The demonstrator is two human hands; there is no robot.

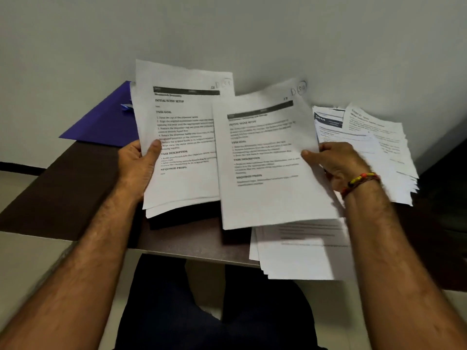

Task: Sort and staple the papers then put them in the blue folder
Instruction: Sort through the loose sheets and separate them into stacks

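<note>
Papers are held up in both hands side by side, a hold that looks meant for comparing their headers before deciding which set each belongs to. The left hand (137, 165) pinches a small bundle of printed sheets (182, 137) at its left edge, thumb pressed flat on the front and the fingers curled out of sight behind, so the top page stands tilted toward the head camera and its headings face the reader. The right hand (336, 165), with a beaded bracelet (360, 181) at the wrist, grips a second printed sheet (267, 162) by its right edge in the same way, thumb on the front; this page overlaps the right side of the left bundle, which puts the two handwritten marks at their top corners close together. Below the right hand a loose stack of papers (298, 256) lies on the dark worktop (65, 193) and overhangs its near edge, probably the unsorted supply. Further right, a fanned pile of sheets (384, 147) rests against the wall, perhaps already set aside. The blue folder (106, 122) lies flat at the far left of the worktop, partly hidden behind the left bundle, within reach for later. No stapler is visible, so sorting appears to be the step in hand.
</note>
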